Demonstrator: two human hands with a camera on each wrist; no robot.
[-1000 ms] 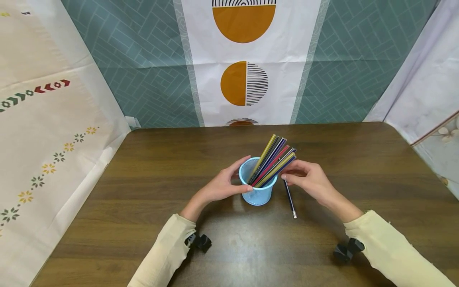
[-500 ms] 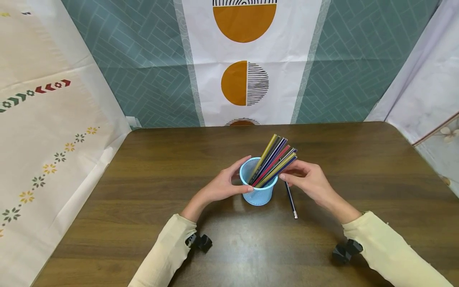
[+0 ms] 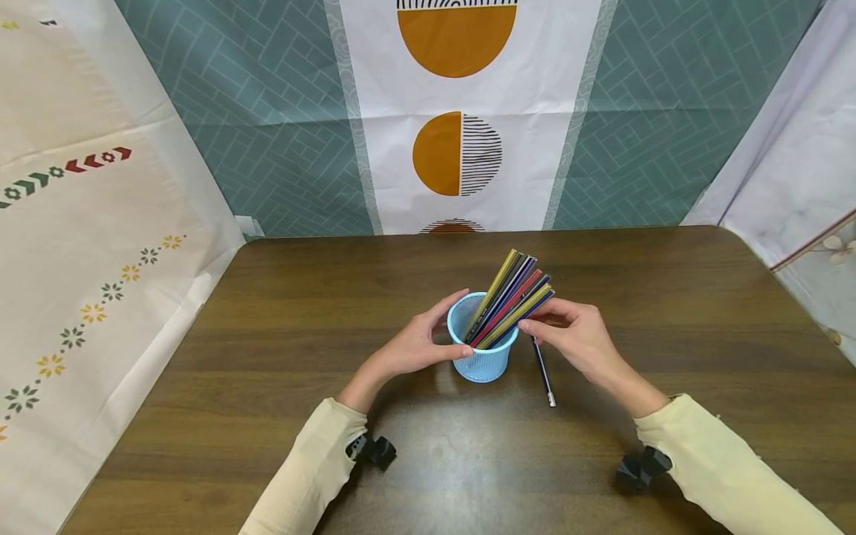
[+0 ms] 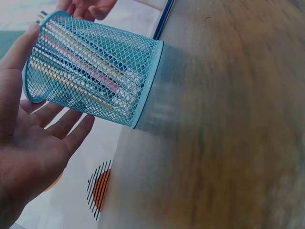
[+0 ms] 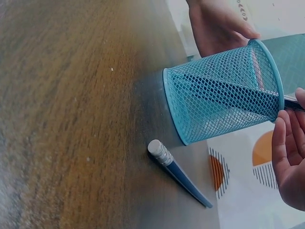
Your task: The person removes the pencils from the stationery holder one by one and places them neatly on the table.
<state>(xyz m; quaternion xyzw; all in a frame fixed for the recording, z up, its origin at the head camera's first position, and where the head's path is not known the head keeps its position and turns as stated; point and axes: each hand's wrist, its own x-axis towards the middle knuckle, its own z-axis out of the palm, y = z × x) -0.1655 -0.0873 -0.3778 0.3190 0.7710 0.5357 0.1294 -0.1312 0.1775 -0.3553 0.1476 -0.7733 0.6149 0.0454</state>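
A light blue mesh pencil cup [image 3: 480,365] stands on the table, also seen from the side in the left wrist view. Several pencils [image 3: 506,301], yellow, black, red and dark blue, lean rightward in it. My left hand [image 3: 423,343] grips the cup from the left, thumb in front near the rim, fingers around the back. At the cup's right rim, my right hand [image 3: 576,331] pinches a dark pencil [image 5: 291,102] between thumb and fingers; its fingertips are partly hidden behind the pencils. A loose dark blue pencil [image 3: 544,375] with a white eraser lies on the table just right of the cup.
The brown wooden table [image 3: 301,297] reaches back to a patterned hanging cloth [image 3: 281,148]. Pale cloths hang at the left and right sides. A black wrist camera [image 3: 374,451] sits on each sleeve.
My right hand has shifted slightly left, its thumb closer to the cup rim and the leaning pencils. The left hand, the cup and the loose pencil stay almost where they were.
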